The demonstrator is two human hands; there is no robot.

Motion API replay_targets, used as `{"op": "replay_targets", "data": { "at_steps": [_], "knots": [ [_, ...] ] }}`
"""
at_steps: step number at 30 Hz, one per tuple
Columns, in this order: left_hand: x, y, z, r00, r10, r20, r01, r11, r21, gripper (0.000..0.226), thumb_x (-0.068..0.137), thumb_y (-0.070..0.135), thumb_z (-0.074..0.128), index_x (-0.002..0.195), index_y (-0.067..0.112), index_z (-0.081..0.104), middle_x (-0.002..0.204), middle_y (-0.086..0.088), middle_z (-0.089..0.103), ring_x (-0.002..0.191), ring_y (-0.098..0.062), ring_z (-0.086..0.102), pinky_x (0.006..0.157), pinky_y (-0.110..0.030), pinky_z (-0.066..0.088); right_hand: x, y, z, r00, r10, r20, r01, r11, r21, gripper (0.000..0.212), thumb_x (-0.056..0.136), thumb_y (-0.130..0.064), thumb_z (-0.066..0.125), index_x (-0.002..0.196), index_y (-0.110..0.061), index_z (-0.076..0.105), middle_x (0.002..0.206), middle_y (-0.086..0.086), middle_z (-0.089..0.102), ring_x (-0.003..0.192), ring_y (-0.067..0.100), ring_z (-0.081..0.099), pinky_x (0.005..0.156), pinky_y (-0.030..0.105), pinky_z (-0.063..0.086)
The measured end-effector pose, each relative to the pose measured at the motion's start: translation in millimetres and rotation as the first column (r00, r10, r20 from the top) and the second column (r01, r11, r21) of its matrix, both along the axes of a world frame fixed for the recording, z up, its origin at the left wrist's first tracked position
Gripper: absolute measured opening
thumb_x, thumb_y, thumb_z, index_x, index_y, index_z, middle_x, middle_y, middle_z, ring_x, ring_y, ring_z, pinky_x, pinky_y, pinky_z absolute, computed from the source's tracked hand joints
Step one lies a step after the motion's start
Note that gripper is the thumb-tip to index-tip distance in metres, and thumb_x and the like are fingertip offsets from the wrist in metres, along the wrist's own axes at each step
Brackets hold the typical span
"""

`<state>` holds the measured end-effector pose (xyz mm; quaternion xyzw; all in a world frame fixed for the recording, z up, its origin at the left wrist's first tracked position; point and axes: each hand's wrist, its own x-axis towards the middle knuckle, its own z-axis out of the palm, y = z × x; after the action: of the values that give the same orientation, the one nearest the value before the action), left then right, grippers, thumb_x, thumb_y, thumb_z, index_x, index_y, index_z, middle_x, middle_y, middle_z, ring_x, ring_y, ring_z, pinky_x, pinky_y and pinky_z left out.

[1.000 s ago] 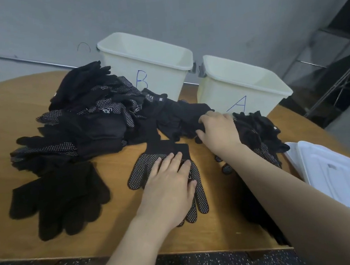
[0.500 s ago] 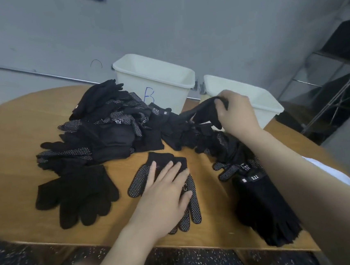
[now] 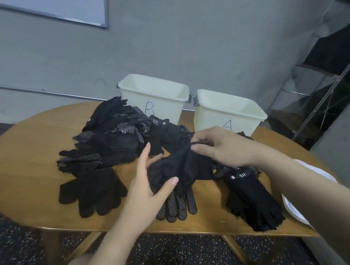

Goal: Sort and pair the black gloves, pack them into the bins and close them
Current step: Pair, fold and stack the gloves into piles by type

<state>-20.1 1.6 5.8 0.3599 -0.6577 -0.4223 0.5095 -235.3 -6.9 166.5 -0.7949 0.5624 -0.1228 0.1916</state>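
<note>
My right hand (image 3: 224, 146) pinches the cuff of a black glove (image 3: 179, 168) that hangs just above the round wooden table (image 3: 22, 159). My left hand (image 3: 147, 188) cups that glove's lower end between thumb and fingers. Beneath it lies a white-dotted glove (image 3: 177, 207) flat on the table. A heap of black gloves (image 3: 114, 138) sits behind, in front of bin B (image 3: 156, 100). Bin A (image 3: 227, 110) stands to its right; both cream bins are uncovered. A plain black pair (image 3: 92, 191) lies at the left and a labelled black pair (image 3: 253, 199) at the right.
A white lid (image 3: 292, 206) lies at the table's right edge, partly behind my right forearm. A grey wall runs close behind the bins. A metal rack (image 3: 326, 88) stands to the right. Speckled dark floor shows below the table's near edge.
My right hand pulled a black glove out of the heap and brought it toward me. My left hand left the dotted glove and came up to hold the lifted glove.
</note>
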Motion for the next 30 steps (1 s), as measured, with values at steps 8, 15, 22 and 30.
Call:
{"op": "replay_targets", "data": {
  "at_steps": [8,15,22,30],
  "knots": [
    [10.4,11.3,6.3,0.991,0.028,-0.128,-0.004,0.984,0.179,0.014,0.095,0.026,0.075,0.108,0.029,0.078,0.107,0.012,0.079,0.106,-0.009,0.073,0.09,-0.024,0.057,16.3,19.4,-35.4,0.979,0.015,0.202,-0.02,1.0,0.023,0.017,0.101,-0.032,0.064,0.087,-0.025,0.069,0.082,-0.018,0.07,0.082,0.0,0.067,0.075,0.01,0.047],
    [11.0,10.0,7.8,0.947,0.164,-0.278,-0.099,0.967,0.235,0.014,0.098,0.017,0.07,0.109,0.018,0.079,0.107,0.006,0.08,0.107,-0.012,0.073,0.091,-0.031,0.059,0.4,27.4,-83.8,0.76,-0.274,0.59,0.026,0.919,0.392,0.049,0.091,-0.026,0.076,0.128,0.005,0.063,0.124,0.023,0.07,0.113,0.029,0.071,0.089,0.035,0.06],
    [15.1,6.8,8.1,0.962,0.091,-0.257,-0.016,0.96,0.281,0.012,0.096,0.024,0.072,0.106,0.023,0.079,0.104,0.004,0.08,0.101,-0.015,0.075,0.086,-0.03,0.06,-4.8,11.2,-100.1,0.444,-0.429,0.786,0.047,0.888,0.458,0.024,0.096,-0.018,0.066,0.112,0.0,0.071,0.115,0.02,0.074,0.096,0.031,0.072,0.076,0.033,0.059],
    [31.9,5.6,-2.2,0.972,-0.11,0.206,0.088,0.99,0.112,0.032,0.087,0.051,0.059,0.069,0.024,0.061,0.065,0.008,0.071,0.062,-0.009,0.068,0.058,-0.033,0.053,-11.0,-19.5,-107.5,0.679,-0.428,0.597,0.223,0.894,0.387,0.016,0.102,-0.011,0.062,0.11,-0.003,0.073,0.105,0.015,0.078,0.099,0.031,0.075,0.091,0.042,0.057]
  ]
}}
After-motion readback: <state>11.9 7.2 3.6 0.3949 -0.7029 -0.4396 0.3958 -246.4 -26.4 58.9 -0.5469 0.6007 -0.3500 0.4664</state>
